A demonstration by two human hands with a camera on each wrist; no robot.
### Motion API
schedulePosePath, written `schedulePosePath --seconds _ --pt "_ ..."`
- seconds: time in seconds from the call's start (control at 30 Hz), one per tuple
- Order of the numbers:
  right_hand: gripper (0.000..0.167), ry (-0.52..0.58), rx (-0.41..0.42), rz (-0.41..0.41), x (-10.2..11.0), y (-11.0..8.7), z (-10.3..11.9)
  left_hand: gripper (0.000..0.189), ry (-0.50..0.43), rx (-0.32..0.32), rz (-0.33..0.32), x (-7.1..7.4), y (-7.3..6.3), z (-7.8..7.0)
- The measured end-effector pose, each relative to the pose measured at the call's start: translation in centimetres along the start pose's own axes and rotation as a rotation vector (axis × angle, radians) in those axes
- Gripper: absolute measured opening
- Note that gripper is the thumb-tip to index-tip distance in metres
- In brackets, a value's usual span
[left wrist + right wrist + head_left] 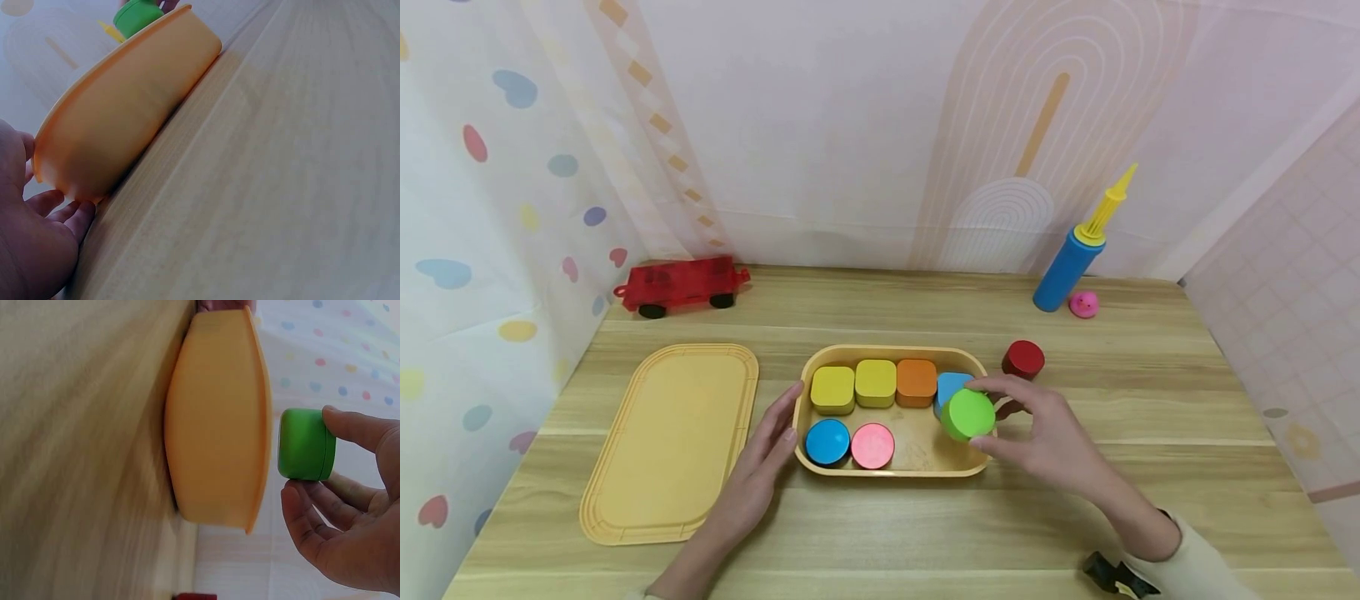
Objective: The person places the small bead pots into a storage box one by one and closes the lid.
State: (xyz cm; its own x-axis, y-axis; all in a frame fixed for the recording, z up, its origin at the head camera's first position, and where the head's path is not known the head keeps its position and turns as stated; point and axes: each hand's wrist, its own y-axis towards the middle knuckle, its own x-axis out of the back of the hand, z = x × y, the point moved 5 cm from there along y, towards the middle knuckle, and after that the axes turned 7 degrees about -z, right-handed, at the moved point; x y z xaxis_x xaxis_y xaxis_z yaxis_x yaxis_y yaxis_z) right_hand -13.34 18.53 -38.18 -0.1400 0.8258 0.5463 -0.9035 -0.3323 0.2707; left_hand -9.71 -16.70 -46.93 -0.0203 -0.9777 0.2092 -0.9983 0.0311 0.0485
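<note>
A green round block (968, 414) is pinched between thumb and fingers of my right hand (1045, 429), above the right end of a yellow-orange tray (917, 473). The right wrist view shows the green block (306, 445) held clear of the tray's rim. Inside stand two yellow blocks (832, 390), an orange block (916, 382), a light blue block (952, 387) partly hidden, a round blue block (827, 442) and a round pink block (872, 446). My left hand (758, 467) rests its fingers against the tray's left end, touching its outer wall (112, 119).
A dark red round block (1023, 359) stands right of the tray. Left lies a flat yellow lid (673, 442). Behind are a red toy wagon (679, 283), a blue pump with yellow nozzle (1070, 268) and a pink duck (1084, 304). A black object (1118, 575) lies near the right sleeve.
</note>
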Motion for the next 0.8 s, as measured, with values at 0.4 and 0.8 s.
schedulePosePath --seconds 0.4,0.8 --pt "0.059 0.011 -0.005 0.117 -2.7 0.4 0.3 0.054 0.003 -0.014 -0.005 0.0 0.0 -0.1" --pt "0.059 -0.041 -0.017 0.208 -4.8 0.8 0.3 0.054 0.016 0.007 -0.001 0.0 0.0 0.0"
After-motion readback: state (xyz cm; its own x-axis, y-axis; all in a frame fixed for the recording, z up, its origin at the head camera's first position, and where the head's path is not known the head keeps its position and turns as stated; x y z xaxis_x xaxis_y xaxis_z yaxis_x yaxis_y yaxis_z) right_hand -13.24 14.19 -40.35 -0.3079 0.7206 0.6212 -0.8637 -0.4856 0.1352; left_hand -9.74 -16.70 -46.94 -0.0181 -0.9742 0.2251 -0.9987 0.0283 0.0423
